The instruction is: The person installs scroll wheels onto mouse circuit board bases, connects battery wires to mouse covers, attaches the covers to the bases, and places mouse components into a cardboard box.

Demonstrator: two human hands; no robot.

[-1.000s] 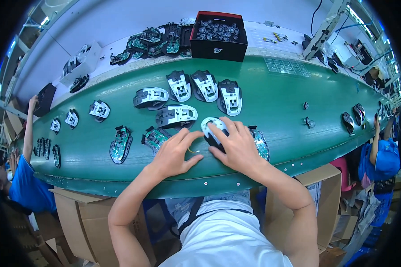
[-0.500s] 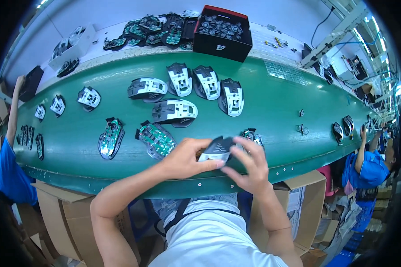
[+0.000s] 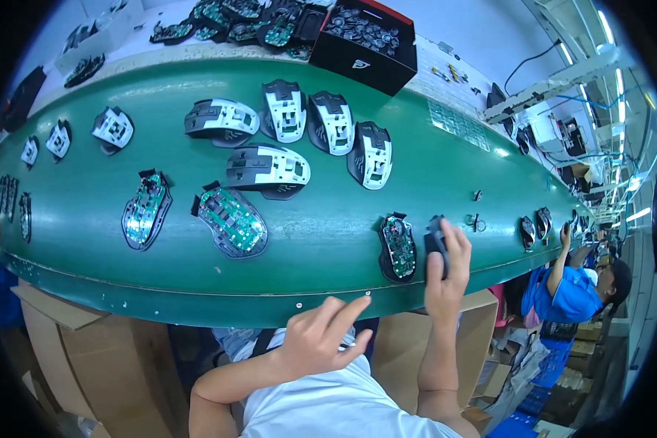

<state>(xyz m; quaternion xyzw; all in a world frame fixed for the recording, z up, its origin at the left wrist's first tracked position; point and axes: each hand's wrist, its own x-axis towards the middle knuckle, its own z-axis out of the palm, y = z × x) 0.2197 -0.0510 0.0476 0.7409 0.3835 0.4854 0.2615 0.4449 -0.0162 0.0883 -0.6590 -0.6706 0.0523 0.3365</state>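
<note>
Right hand [image 3: 450, 269] grasps, seemingly, a dark computer mouse [image 3: 434, 235] right of the nearest circuit board [image 3: 399, 250]; left hand [image 3: 323, 337] hovers empty.

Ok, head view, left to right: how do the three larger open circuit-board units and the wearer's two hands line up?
Left board unit → middle board unit → left hand → right board unit → right hand, touching a dark mouse part.

No lettering is legible; a white emblem [image 3: 360, 64] marks the black box [image 3: 384, 76].
</note>
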